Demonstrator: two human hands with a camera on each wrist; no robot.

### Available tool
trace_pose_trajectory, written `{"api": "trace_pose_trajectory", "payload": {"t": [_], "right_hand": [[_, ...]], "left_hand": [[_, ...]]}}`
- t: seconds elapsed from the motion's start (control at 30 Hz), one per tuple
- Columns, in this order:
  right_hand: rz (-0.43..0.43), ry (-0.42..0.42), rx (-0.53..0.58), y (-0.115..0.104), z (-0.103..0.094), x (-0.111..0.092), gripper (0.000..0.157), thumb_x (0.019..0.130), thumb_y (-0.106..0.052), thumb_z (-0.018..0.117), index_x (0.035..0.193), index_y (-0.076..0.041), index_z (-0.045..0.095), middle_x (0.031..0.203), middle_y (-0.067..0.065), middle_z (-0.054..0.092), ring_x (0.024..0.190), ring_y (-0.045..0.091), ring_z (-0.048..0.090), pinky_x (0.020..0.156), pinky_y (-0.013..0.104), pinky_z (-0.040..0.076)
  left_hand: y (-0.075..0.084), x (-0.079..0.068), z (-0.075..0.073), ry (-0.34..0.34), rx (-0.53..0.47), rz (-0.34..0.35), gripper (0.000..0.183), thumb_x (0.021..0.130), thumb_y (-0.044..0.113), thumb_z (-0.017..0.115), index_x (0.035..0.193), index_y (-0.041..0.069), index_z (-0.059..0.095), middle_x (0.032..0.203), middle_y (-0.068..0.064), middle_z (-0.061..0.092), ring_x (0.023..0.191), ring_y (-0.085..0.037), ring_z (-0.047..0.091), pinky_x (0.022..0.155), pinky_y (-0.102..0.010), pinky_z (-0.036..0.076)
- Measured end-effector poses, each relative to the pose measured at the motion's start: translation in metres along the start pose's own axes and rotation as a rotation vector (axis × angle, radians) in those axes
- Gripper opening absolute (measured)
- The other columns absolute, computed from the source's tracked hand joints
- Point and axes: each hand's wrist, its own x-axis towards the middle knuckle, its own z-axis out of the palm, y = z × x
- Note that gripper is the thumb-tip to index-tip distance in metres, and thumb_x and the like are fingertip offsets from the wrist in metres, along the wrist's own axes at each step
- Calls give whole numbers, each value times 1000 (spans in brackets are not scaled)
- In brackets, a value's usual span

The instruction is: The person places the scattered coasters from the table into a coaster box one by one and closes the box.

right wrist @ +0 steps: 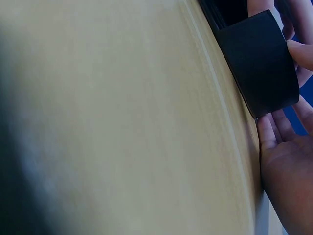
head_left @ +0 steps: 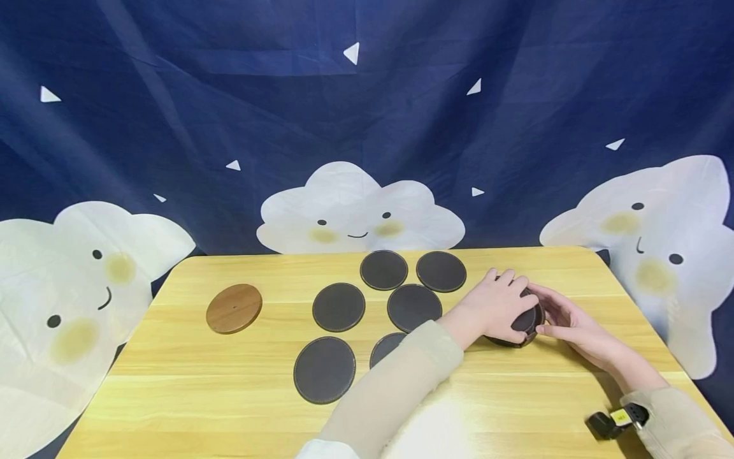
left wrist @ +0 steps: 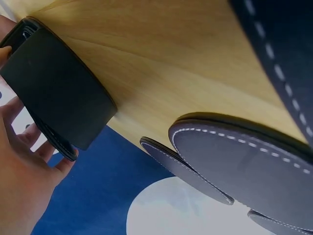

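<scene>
A round black coaster holder (left wrist: pixel 61 83) with a curved wall and a gap in its side stands at the right of the table. My left hand (head_left: pixel 497 307) reaches over its top, fingers on the far side and thumb on the near side. Between them it grips a dark coaster (head_left: pixel 524 320) at the holder's mouth, partly covered by the fingers. In the left wrist view the coaster's edge shows at the holder's rim. From the right, my right hand (head_left: pixel 579 328) holds the holder's wall (right wrist: pixel 261 63), thumb near and fingers behind.
Several dark round coasters with pale stitched edges, such as one at the front (head_left: pixel 324 370), lie flat left of the holder. My left sleeve (head_left: pixel 401 389) overlaps one coaster. A brown wooden disc (head_left: pixel 234 308) lies farther left. Behind the table (head_left: pixel 172 382) hangs a blue cloud-print curtain (head_left: pixel 287 115).
</scene>
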Motion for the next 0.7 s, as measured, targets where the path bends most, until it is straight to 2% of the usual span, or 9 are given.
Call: {"api": "trace_pose_trajectory", "payload": {"t": [0.13, 0.37, 0.7], "right_hand": [[4, -4, 3, -1, 0, 0, 81, 94, 24, 49, 167, -3, 27, 160, -21, 46, 145, -12, 41, 111, 5, 30], [-5, -22, 4, -1, 1, 2, 80, 94, 24, 48, 167, 1, 24, 160, -19, 48, 144, -9, 46, 111, 7, 36], [-10, -24, 14, 0, -1, 1, 80, 94, 25, 47, 166, 3, 23, 163, -18, 45, 148, -11, 40, 113, 5, 30]], "left_hand": [[-1, -1, 1, 0, -32, -5, 64, 95, 75, 54, 151, 45, 47, 155, 11, 44, 142, -13, 40, 114, -36, 35], [-9, -2, 8, 12, -207, -1, 64, 95, 74, 55, 151, 45, 49, 154, 13, 45, 143, -10, 39, 113, -31, 35], [-10, -8, 7, 6, -133, 37, 60, 100, 71, 50, 153, 42, 49, 161, 10, 43, 150, -12, 36, 118, -34, 34]]}}
